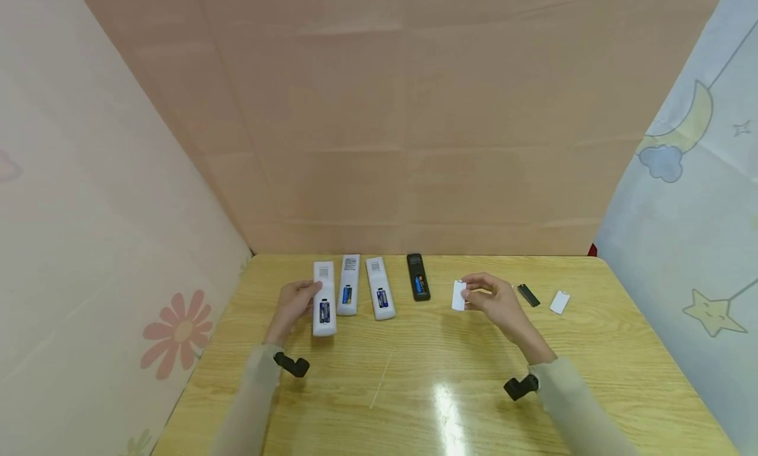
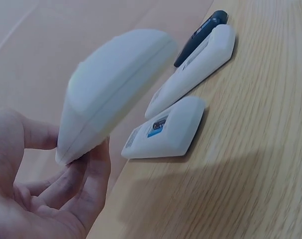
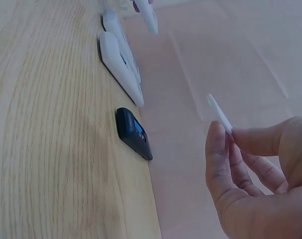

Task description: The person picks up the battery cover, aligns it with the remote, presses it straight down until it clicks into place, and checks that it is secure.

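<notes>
In the head view my left hand (image 1: pixel 293 309) grips a white remote control (image 1: pixel 324 318) by its side, its back turned up with two batteries in the uncovered compartment. The left wrist view shows this remote (image 2: pixel 116 74) raised off the table, thumb on one side and fingers on the other. My right hand (image 1: pixel 500 306) pinches a small white battery cover (image 1: pixel 458 298) between thumb and fingers. Seen thin and edge-on in the right wrist view, that cover (image 3: pixel 220 113) is held up in the air.
Beside the held remote lie a white remote (image 1: pixel 349 286), another white remote (image 1: pixel 381 290) and a black remote (image 1: pixel 418 278), batteries showing in each. Right of my right hand lie a black cover (image 1: pixel 529 295) and a white cover (image 1: pixel 559 303) on the wooden table (image 1: pixel 331 403).
</notes>
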Motion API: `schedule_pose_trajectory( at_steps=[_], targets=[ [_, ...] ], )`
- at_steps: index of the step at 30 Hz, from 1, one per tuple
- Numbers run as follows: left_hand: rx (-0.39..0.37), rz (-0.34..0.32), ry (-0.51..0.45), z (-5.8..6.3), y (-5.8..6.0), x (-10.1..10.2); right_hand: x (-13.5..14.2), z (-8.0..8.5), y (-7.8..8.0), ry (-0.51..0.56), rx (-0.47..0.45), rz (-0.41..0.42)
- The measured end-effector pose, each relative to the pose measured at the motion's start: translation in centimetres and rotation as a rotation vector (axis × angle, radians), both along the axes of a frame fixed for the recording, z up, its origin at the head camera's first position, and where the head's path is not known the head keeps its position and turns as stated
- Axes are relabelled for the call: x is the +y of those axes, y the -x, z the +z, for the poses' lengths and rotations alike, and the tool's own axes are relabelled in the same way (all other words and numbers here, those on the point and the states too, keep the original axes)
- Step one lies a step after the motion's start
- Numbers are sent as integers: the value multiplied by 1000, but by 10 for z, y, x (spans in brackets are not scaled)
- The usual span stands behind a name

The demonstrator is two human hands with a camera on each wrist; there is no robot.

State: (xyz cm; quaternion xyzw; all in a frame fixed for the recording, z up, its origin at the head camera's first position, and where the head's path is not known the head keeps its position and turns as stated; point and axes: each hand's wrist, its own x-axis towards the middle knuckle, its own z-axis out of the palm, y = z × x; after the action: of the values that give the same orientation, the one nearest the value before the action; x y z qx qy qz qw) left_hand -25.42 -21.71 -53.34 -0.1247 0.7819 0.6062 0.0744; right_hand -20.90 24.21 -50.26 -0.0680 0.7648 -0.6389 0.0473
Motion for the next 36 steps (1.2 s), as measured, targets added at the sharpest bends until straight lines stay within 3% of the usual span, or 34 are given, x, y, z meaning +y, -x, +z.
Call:
schedule_pose_trajectory(
  at_steps=[19, 36],
  targets=[
    [23, 5, -81, 5, -9, 14, -22, 1, -7, -6, 7, 21],
    [54, -43, -105, 6, -15, 33, -37, 9, -19, 2, 10, 26]
  ],
)
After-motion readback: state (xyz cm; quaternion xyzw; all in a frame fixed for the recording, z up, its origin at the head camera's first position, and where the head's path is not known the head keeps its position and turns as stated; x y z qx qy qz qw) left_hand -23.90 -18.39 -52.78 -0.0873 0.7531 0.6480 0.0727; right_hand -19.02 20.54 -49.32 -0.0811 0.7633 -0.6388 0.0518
